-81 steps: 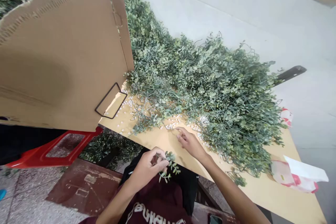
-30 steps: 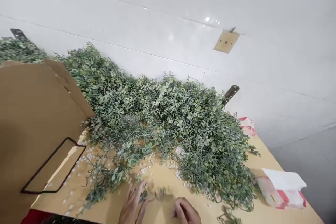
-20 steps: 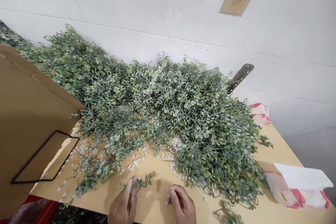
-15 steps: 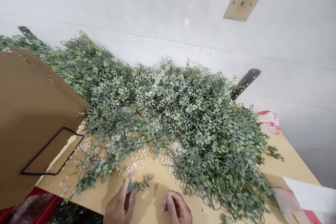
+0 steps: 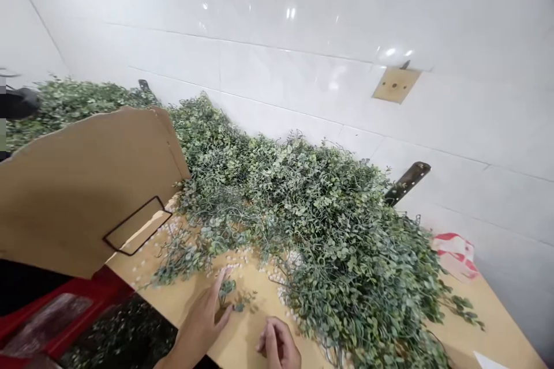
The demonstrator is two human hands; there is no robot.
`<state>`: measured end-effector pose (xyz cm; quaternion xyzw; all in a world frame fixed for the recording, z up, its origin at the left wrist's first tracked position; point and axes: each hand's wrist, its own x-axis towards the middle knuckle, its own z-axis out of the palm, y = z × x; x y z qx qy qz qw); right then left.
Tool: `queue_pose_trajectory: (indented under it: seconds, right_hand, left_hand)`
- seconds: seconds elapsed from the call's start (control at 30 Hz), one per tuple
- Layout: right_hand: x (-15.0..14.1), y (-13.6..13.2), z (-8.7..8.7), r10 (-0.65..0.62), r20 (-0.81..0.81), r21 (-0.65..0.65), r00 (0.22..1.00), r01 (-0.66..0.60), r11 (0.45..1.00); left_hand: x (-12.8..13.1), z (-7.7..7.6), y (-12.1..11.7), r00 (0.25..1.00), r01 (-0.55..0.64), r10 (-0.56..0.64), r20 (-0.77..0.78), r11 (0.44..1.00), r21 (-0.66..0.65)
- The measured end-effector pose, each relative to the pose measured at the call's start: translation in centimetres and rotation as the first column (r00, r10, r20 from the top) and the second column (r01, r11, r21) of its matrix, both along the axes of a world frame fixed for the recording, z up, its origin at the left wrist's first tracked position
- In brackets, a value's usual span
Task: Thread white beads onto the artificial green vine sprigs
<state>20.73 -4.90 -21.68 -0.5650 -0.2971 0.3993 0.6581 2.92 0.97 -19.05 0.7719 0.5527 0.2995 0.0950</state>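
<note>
My left hand (image 5: 203, 323) lies near the table's front edge, fingers stretched flat, touching a small green sprig (image 5: 231, 295) that rests on the tan table (image 5: 190, 300). My right hand (image 5: 279, 346) sits just to its right, fingers curled in; what they hold, if anything, is hidden. Small white beads (image 5: 236, 268) are scattered on the table just beyond both hands. A big heap of artificial green leafy vines (image 5: 311, 213) covers the table from the hands back to the wall.
A large cardboard sheet (image 5: 82, 184) with a black-edged cut-out stands at the left. A red stool (image 5: 52, 323) is below it. A white tiled wall (image 5: 277, 29) backs the table; a black bracket (image 5: 407, 181) and a red-and-white bag (image 5: 454, 251) are at the right.
The sprig went from my left hand, down by my lap, onto the table. My left hand now lies flat on it. The camera has swung up and leftward.
</note>
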Motion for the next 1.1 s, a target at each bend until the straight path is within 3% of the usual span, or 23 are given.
queue_pose_trajectory:
  seconds: [0.13,0.3,0.63,0.9,1.0,1.1]
  right_hand:
    - [0.2,-0.1,0.3,0.084,0.018,0.067,0.996,-0.085,0.994]
    - [1.2,-0.2,0.4,0.196,0.058,0.060,0.979,-0.199,0.978]
    - [0.8,-0.4,2.4,0.191,0.215,0.106,0.958,-0.217,0.970]
    - [0.0,0.1,3.6,0.066,0.311,0.039,0.948,-0.082,0.996]
    - [0.1,0.1,4.0,0.053,0.383,0.017,0.922,-0.064,0.998]
    - [-0.3,-0.3,4.2,-0.061,0.467,0.021,0.882,0.058,0.998]
  left_hand:
    - [0.2,0.1,-0.3,1.000,0.003,-0.003,0.004,1.000,-0.002]
    - [0.1,0.0,-0.4,0.999,0.016,-0.017,0.046,1.000,0.007]
    - [0.0,0.8,-1.0,0.970,-0.036,0.044,0.238,0.999,-0.040]
    - [-0.5,0.1,-0.5,0.984,-0.004,0.016,0.180,0.998,-0.070]
    - [-1.0,-0.2,-0.2,0.989,0.032,-0.029,0.147,0.999,-0.023]
    - [-1.4,0.0,0.0,0.984,0.130,-0.136,0.116,0.990,0.060]
